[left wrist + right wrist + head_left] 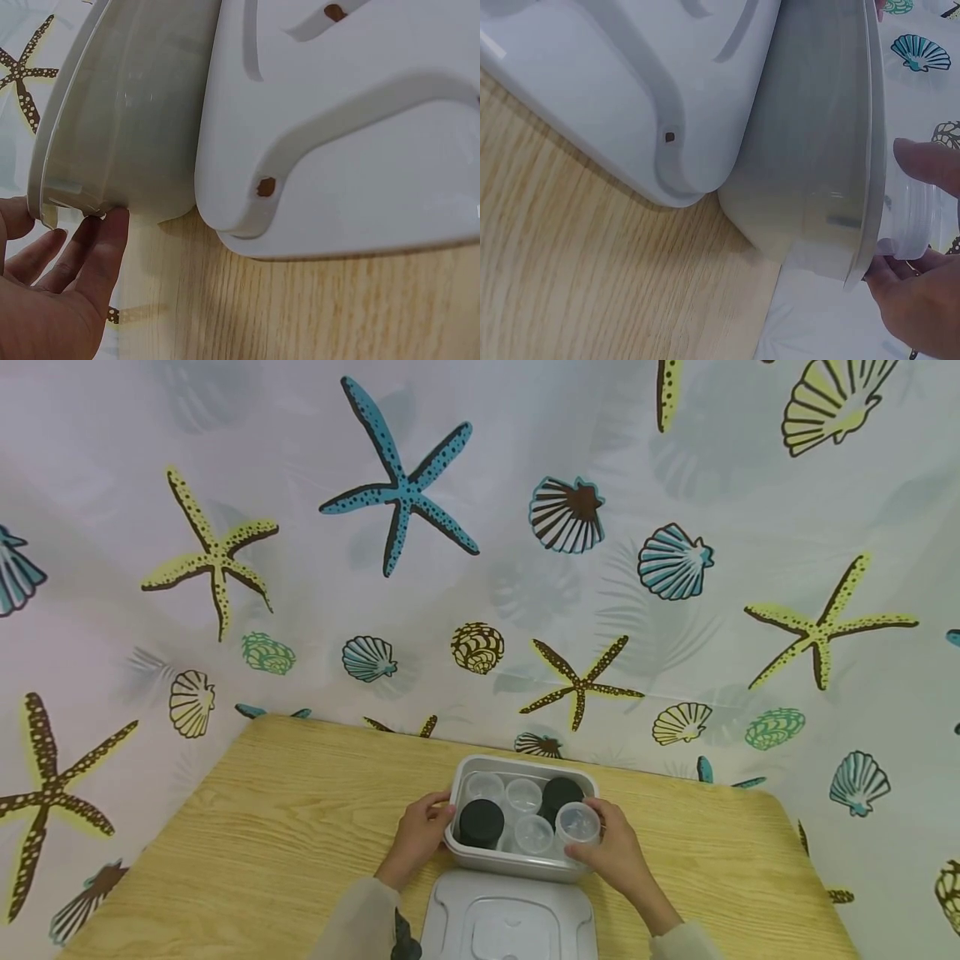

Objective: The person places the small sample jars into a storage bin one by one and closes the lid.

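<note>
A grey-white plastic bin (517, 862) stands on the wooden table, holding several clear round jars (524, 795) and two black ones, one at the front left (482, 823) and one at the back right (562, 793). My left hand (423, 828) grips the bin's left end, with fingers (112, 240) under the rim in the left wrist view. At the bin's front right corner, my right hand (618, 852) holds a clear plastic jar (577, 823) between thumb and fingers. In the right wrist view this jar (909, 221) shows above the bin's rim.
Right in front of the bin lies its pale grey lid (513, 922), flat on the wooden table (300, 810). A white curtain (480, 552) printed with starfish and shells hangs behind the table and along both sides.
</note>
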The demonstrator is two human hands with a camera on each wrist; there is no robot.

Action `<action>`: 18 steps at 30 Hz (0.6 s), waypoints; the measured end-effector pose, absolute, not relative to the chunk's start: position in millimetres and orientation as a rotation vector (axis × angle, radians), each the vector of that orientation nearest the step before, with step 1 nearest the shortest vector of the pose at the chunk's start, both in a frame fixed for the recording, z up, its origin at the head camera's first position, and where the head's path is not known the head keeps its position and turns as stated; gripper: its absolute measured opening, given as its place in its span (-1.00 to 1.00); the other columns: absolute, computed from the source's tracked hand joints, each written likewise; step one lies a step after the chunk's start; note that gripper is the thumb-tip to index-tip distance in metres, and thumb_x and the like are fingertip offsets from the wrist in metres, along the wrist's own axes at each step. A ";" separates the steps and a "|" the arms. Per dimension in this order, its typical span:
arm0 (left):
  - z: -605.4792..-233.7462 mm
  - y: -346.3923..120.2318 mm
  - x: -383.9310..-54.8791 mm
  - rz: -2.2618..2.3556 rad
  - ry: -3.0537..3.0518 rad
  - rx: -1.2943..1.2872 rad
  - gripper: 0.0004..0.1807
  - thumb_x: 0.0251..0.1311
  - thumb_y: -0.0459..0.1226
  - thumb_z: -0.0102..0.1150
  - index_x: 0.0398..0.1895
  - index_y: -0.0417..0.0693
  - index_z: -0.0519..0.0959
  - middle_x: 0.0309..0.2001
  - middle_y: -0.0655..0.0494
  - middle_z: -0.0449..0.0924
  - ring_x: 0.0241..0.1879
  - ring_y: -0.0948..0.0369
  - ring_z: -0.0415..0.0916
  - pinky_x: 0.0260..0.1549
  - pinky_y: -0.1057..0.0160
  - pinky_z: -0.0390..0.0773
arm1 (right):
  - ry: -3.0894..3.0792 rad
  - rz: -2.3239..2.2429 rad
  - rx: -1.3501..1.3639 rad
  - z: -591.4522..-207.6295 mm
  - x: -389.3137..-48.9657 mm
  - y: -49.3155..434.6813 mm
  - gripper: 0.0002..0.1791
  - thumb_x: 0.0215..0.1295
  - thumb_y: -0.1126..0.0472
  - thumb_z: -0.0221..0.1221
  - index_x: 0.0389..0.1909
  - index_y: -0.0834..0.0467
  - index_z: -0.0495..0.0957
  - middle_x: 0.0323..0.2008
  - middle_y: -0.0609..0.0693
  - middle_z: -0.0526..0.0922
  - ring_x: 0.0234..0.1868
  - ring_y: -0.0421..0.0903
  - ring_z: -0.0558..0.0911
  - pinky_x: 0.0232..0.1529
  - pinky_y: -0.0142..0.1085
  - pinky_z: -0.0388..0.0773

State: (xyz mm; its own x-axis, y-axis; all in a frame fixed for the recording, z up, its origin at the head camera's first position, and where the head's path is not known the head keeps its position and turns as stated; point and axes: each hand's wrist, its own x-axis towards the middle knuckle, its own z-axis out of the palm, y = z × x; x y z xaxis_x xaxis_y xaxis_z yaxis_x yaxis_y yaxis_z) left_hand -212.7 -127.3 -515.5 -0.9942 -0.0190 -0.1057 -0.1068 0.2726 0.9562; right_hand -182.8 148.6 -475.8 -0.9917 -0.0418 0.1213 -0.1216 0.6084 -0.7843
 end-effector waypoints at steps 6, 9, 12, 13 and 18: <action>-514.7 -127.2 -212.6 1.842 2.451 -0.123 -0.63 0.36 -0.33 0.00 0.19 -0.28 0.44 -0.06 -0.29 0.61 -0.20 0.05 0.60 -0.43 0.19 0.65 | -2.754 1.324 0.141 -475.9 -183.2 146.5 -0.24 -0.16 0.35 0.46 0.14 0.37 0.38 0.02 0.26 0.50 0.09 0.19 0.52 0.11 0.04 0.48; -514.4 -127.1 -212.4 1.837 2.460 -0.121 -0.63 0.36 -0.34 0.00 0.19 -0.27 0.44 -0.07 -0.29 0.61 -0.22 0.06 0.60 -0.45 0.20 0.64 | -2.766 1.313 0.141 -476.0 -183.6 145.2 -0.24 -0.17 0.35 0.46 0.14 0.37 0.38 0.02 0.25 0.50 0.09 0.19 0.52 0.12 0.05 0.48; -514.3 -127.1 -212.3 1.833 2.464 -0.120 -0.63 0.36 -0.34 0.00 0.18 -0.28 0.45 -0.08 -0.29 0.62 -0.23 0.07 0.60 -0.45 0.20 0.63 | -2.769 1.305 0.139 -476.0 -183.8 144.4 -0.24 -0.18 0.36 0.47 0.13 0.37 0.38 0.01 0.25 0.50 0.08 0.19 0.53 0.11 0.05 0.48; -514.1 -127.0 -212.3 1.837 2.460 -0.123 -0.64 0.36 -0.34 0.01 0.18 -0.28 0.45 -0.08 -0.29 0.62 -0.22 0.06 0.60 -0.45 0.19 0.64 | -2.769 1.302 0.138 -475.9 -183.7 144.2 -0.24 -0.19 0.36 0.47 0.13 0.37 0.39 0.01 0.25 0.50 0.07 0.19 0.53 0.11 0.05 0.48; -512.9 -126.9 -211.9 1.836 2.460 -0.118 -0.64 0.36 -0.34 0.00 0.18 -0.28 0.45 -0.07 -0.30 0.61 -0.20 0.04 0.61 -0.41 0.16 0.65 | -2.762 1.289 0.141 -475.5 -182.9 144.0 -0.23 -0.20 0.37 0.47 0.13 0.37 0.39 0.01 0.27 0.50 0.07 0.20 0.53 0.11 0.07 0.47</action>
State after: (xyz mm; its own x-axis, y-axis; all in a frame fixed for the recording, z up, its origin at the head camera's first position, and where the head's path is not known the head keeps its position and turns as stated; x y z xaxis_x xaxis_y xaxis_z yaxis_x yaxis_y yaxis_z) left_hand -211.9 -126.9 -512.9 -0.9946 -0.0193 -0.1019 -0.1031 0.2836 0.9534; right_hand -182.9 144.0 -475.5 -0.9916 -0.0454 0.1209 -0.1218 0.6393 -0.7592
